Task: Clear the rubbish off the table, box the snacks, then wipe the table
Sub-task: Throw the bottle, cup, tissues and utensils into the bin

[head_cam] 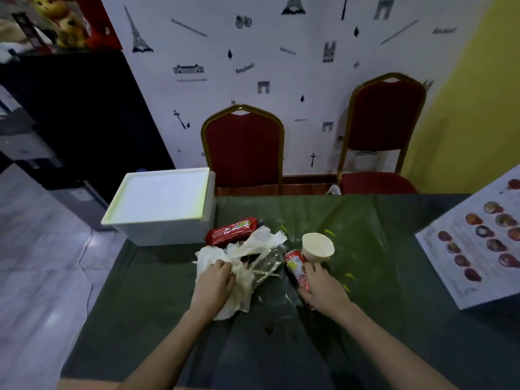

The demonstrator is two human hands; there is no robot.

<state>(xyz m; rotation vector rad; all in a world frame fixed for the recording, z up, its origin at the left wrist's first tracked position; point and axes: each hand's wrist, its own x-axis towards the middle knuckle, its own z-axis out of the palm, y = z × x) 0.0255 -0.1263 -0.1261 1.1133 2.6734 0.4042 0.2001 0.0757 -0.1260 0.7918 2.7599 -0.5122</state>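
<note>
My left hand [215, 282] grips a bunch of crumpled white tissue [239, 273] lying on the dark green table [168, 291]. Beside the tissue lie a clear plastic bottle [268, 261] and a white plastic fork [277, 238]. My right hand [320, 285] is closed on a red snack packet [295, 267] and touches the base of a tipped paper cup [318, 246]. Another red snack packet [232, 231] lies next to a white lidded box [163, 205] at the table's far left corner.
Yellow smears [350, 275] and a brown crumb [269, 329] mark the tablecloth. A printed sheet with round pictures [478, 240] lies at the right. Two red chairs [243, 153] stand behind the table against the wall. A dark cabinet [78, 114] stands at the left.
</note>
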